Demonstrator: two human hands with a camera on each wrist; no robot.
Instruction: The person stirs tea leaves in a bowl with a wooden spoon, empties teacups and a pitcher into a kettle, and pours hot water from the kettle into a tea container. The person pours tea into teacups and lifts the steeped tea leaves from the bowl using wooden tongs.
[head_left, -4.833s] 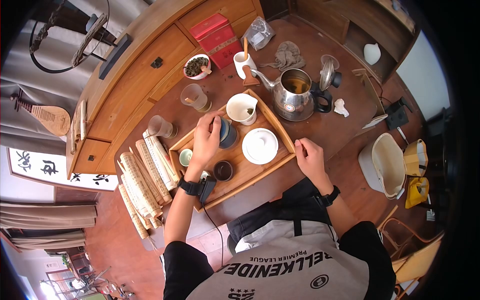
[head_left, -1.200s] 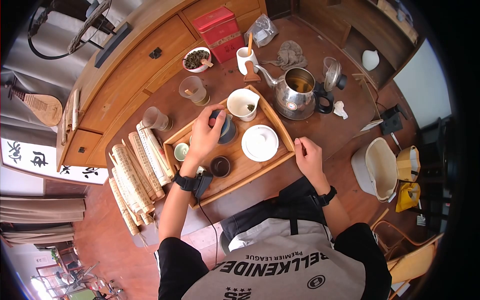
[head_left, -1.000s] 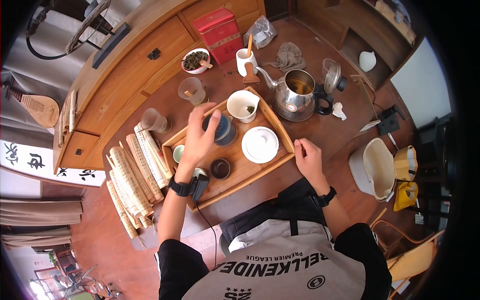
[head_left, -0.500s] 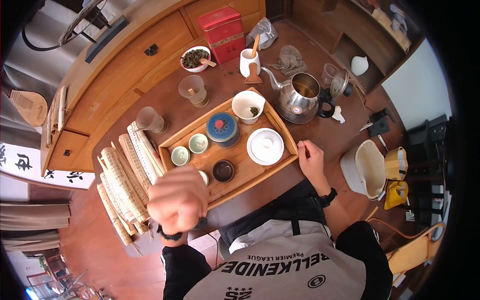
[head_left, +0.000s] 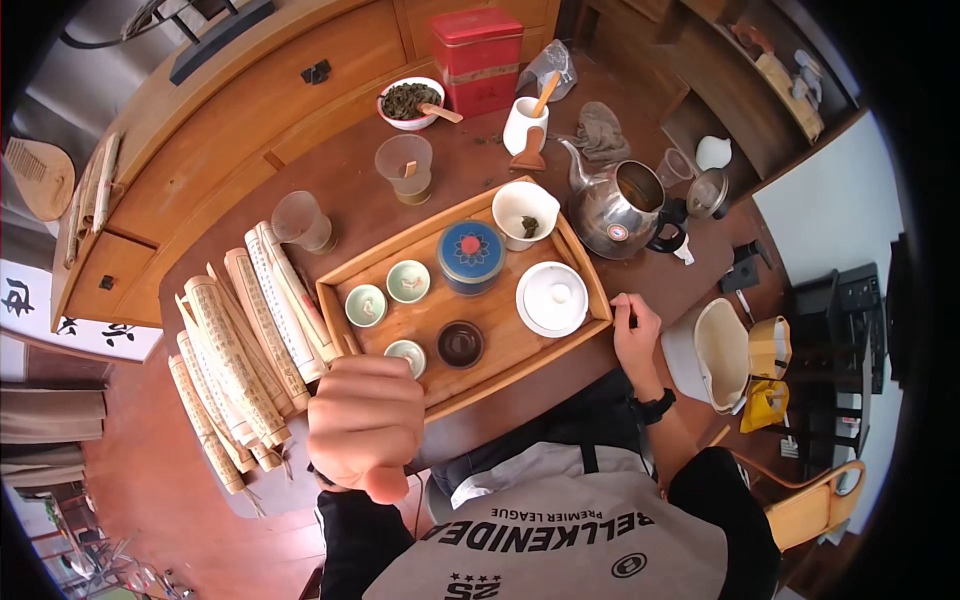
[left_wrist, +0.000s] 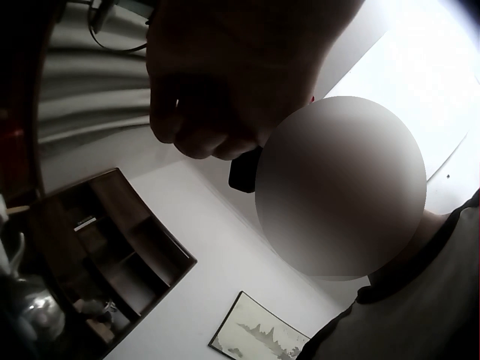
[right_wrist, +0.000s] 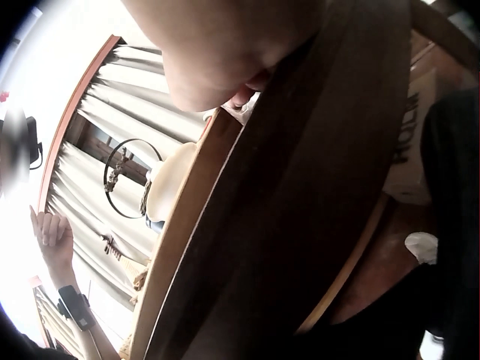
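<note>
My left hand point(head_left: 365, 420) is raised close to the head camera, over the tray's near left corner, fingers curled and nothing visible in it. In the left wrist view its knuckles point(left_wrist: 199, 131) overlap a small black piece point(left_wrist: 244, 169) beside a blurred head. Loosely curled, my right hand point(head_left: 637, 330) rests at the table edge by the right corner of the wooden tray point(head_left: 360, 262). On the tray stand a blue lidded jar point(head_left: 472, 255), a white pitcher point(head_left: 522, 212) with leaves, a white lidded gaiwan point(head_left: 552, 298), a dark cup point(head_left: 461, 344) and several small pale green cups point(head_left: 408, 282).
Rolled bamboo scrolls point(head_left: 240, 345) lie left of the tray. Behind are two glasses point(head_left: 404, 165), a bowl of tea leaves point(head_left: 412, 101), a red tin point(head_left: 478, 62) and a white tool holder point(head_left: 525, 127). A steel kettle point(head_left: 615, 208) stands behind right; a bin point(head_left: 708, 352) sits lower right.
My left hand has left the blue jar, drawn back toward the body and risen toward the head camera with fingers curled. The jar stays on the tray. My right hand keeps its place.
</note>
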